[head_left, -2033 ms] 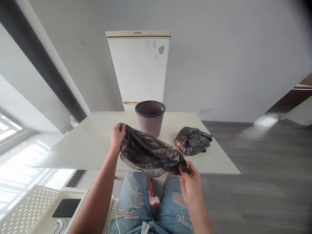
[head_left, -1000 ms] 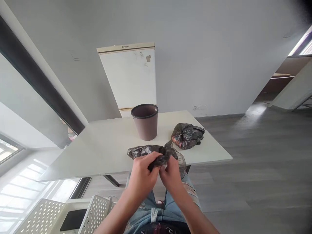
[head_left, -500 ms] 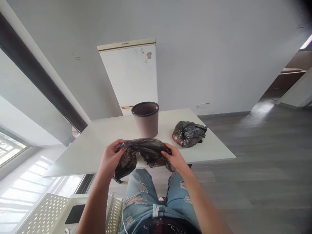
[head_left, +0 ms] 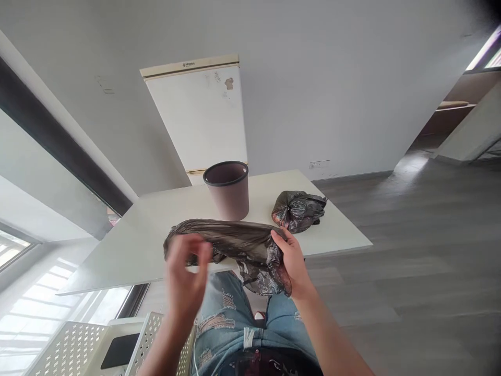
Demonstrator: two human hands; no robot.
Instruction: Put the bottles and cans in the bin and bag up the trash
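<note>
A dark, translucent plastic garbage bag (head_left: 235,237) is stretched sideways over the near part of the table, its lower right part hanging in crumpled folds. My right hand (head_left: 291,256) pinches the bag's right end between thumb and fingers. In front of its left part is my left hand (head_left: 188,266), blurred, with thumb and curved fingers apart and no hold on the bag visible. Just behind the bag stands a mauve trash can (head_left: 230,198) with a dark rim, upright. To its right lies a tied black garbage bag (head_left: 299,211) with reddish contents showing through.
The white table (head_left: 156,209) has its near edge just before my legs. Behind it stands a white refrigerator (head_left: 199,115) against the grey wall. White perforated baskets (head_left: 76,347) are at my lower left, with a dark flat object (head_left: 120,351) beside them.
My left hand has come off the bag's left end and moved slightly lower. The bag is spread wider, its right part hanging lower. The view has shifted a little.
</note>
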